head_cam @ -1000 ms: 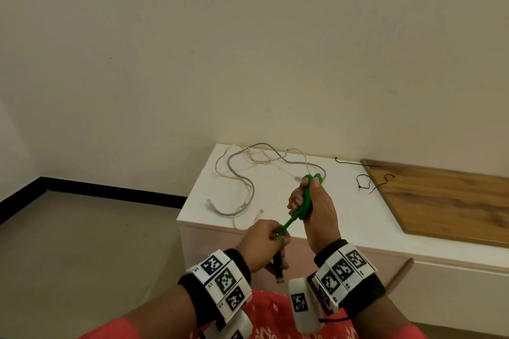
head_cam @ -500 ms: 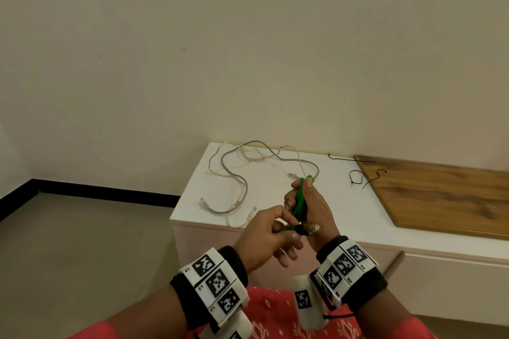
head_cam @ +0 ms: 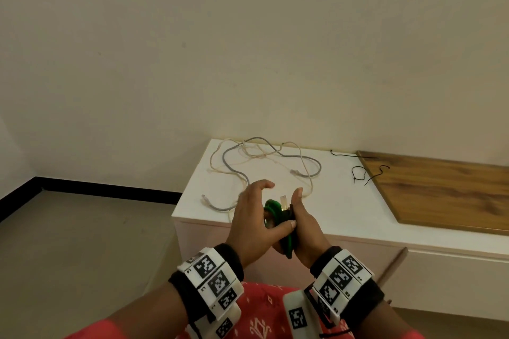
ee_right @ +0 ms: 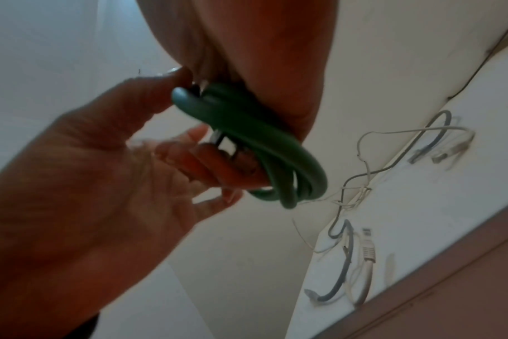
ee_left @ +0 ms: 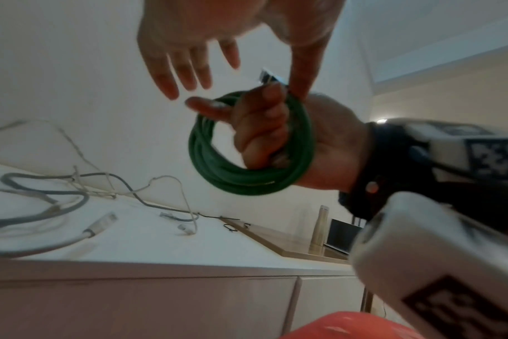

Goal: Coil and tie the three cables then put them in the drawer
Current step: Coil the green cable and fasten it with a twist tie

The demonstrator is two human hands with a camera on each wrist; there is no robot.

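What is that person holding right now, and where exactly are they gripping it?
A coiled green cable. The right hand holds it with fingers curled through the loop, gripping one side of the coil. The left hand is open, its thumb touching the coil.

Both forearms reach forward side by side, each wrist wrapped in a black band carrying white marker blocks, and the two hands meet close together. The right hand [head_cam: 301,224] stands on edge with its thumb pointing up, its fingers [ee_left: 261,128] curled through a green cable coil [ee_left: 218,169] that wraps them. The left hand [head_cam: 254,224] lies just beside it, palm turned toward the right hand, its fingers [ee_left: 174,68] straight and loosely spread above the right hand's fingers while its thumb reaches across to press on the coil.
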